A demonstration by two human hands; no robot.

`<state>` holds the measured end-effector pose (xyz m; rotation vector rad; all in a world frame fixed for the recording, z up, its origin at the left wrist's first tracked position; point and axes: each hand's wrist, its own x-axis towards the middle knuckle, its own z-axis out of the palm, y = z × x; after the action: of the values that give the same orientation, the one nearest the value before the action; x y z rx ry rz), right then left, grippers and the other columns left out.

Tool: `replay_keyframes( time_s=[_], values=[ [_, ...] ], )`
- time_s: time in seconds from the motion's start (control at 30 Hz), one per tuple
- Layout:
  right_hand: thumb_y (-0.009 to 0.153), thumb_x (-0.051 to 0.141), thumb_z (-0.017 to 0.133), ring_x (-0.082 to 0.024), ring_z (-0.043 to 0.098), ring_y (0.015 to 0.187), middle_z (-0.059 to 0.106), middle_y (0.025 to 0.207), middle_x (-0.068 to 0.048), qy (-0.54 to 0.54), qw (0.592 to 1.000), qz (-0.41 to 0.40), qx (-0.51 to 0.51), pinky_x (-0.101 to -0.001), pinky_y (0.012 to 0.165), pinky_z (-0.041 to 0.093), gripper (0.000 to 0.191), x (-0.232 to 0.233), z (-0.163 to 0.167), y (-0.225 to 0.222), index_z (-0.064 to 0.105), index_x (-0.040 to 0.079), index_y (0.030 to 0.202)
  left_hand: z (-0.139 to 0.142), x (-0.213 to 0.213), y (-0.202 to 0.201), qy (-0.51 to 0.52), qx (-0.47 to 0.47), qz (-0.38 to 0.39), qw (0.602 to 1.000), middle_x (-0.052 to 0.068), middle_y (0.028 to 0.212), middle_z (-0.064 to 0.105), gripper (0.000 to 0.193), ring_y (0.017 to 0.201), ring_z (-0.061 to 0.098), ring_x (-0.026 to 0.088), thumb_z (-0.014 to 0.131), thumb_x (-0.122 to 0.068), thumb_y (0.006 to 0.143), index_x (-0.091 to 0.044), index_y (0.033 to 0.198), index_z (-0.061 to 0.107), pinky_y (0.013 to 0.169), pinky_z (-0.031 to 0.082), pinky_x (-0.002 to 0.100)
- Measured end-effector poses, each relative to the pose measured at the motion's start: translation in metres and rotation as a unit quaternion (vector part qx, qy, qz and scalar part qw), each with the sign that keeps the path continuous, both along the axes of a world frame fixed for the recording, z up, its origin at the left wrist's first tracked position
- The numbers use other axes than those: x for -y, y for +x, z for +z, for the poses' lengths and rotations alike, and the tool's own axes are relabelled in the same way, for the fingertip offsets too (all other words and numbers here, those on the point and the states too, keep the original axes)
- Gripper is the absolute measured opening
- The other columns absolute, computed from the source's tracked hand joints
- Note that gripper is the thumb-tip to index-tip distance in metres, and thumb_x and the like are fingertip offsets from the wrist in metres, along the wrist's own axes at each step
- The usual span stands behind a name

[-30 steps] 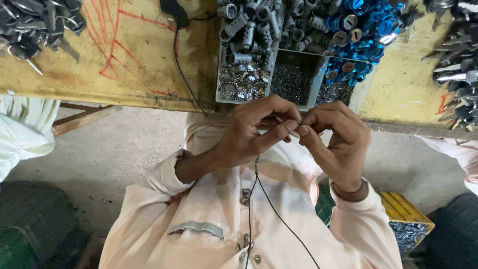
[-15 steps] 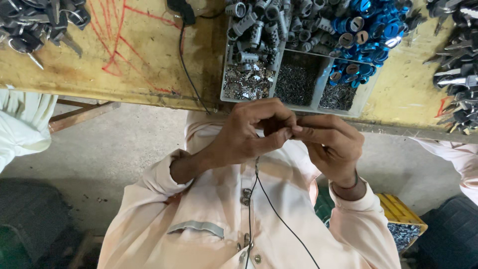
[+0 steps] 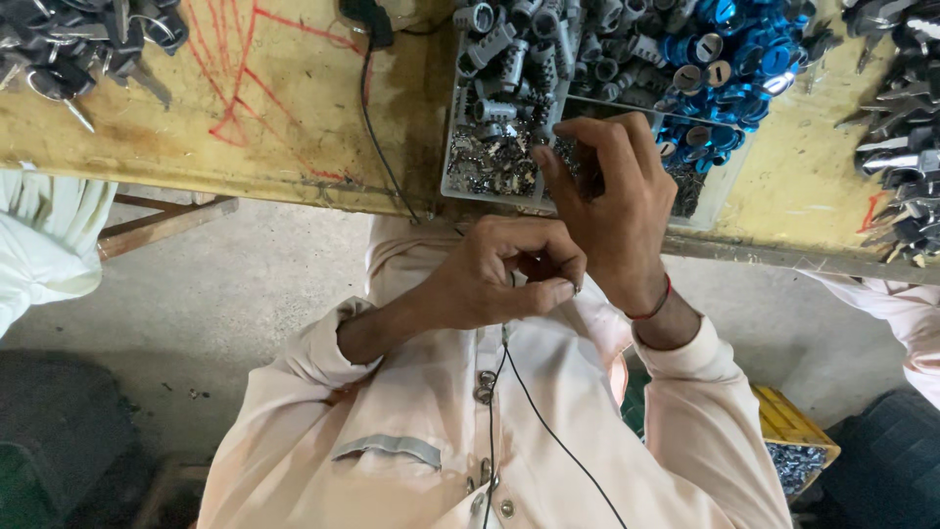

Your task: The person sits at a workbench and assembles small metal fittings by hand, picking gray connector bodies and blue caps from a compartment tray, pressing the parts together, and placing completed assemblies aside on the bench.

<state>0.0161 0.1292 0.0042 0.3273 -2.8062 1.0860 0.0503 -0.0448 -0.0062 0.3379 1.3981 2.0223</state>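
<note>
- Left hand (image 3: 490, 279): we find it curled nearly closed just below the bench (image 3: 245, 147) edge, thumb and forefinger pinched on a small part (image 3: 573, 287) — too small for us to identify.
- Right hand (image 3: 612, 201): half open, fingertips dipping into the tray (image 3: 452, 147) of small metal bits (image 3: 490, 167); whether it has one yet, we cannot tell.
- Handling, as we judge it: the bits look light, hard and slick — best taken singly, by fingertip pinch across the sides.
- Nearby we count grey cylinders (image 3: 509, 49), blue caps (image 3: 734, 49) and keys (image 3: 901, 108) on the bench.
- A black cord (image 3: 382, 147) hangs over the bench edge.
</note>
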Motion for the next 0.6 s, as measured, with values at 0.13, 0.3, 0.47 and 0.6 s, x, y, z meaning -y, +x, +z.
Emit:
replay_keyframes(
  time_s=[0.13,0.3,0.47,0.6],
  values=[
    [0.099,0.009,0.086,-0.021,0.062,0.077,0.059,0.104,-0.008,-0.004,0.998,0.057,-0.028,-0.0370,0.065,0.050,0.031,0.013,0.005,-0.006,0.068,0.011,0.124,0.006,0.005,-0.001,0.013,-0.029,-0.009,0.999,-0.003,0.094,0.068,0.006,0.084,0.060,0.002,0.069,-0.008,0.096,-0.005,0.100,0.068,0.073,0.051,0.021],
    [0.101,0.011,0.086,-0.022,0.061,0.075,0.057,0.104,-0.009,0.055,0.992,0.091,-0.067,-0.0377,0.063,0.049,0.032,0.030,-0.006,-0.022,0.069,0.012,0.128,0.014,0.009,-0.005,0.015,-0.045,-0.009,0.999,-0.003,0.093,0.068,0.007,0.081,0.060,0.002,0.071,-0.006,0.095,-0.004,0.101,0.067,0.071,0.050,0.021],
    [0.107,0.004,0.072,-0.020,0.064,0.087,0.059,0.120,-0.009,-0.235,0.964,0.064,0.110,-0.0293,0.072,0.054,0.021,0.014,0.005,-0.019,0.064,0.010,0.126,0.014,0.026,-0.012,0.002,-0.105,0.048,0.993,-0.001,0.096,0.066,0.007,0.083,0.062,0.003,0.069,-0.006,0.100,-0.003,0.105,0.066,0.072,0.053,0.020],
    [0.093,-0.002,0.062,-0.014,0.065,0.085,0.061,0.106,-0.004,-0.365,0.892,0.001,0.267,-0.0236,0.077,0.058,0.038,-0.014,0.022,-0.003,0.062,0.011,0.129,0.003,0.025,-0.019,0.100,0.123,0.110,0.981,-0.001,0.092,0.066,0.010,0.076,0.063,0.004,0.070,-0.009,0.099,-0.001,0.104,0.066,0.066,0.055,0.021]
  ],
)
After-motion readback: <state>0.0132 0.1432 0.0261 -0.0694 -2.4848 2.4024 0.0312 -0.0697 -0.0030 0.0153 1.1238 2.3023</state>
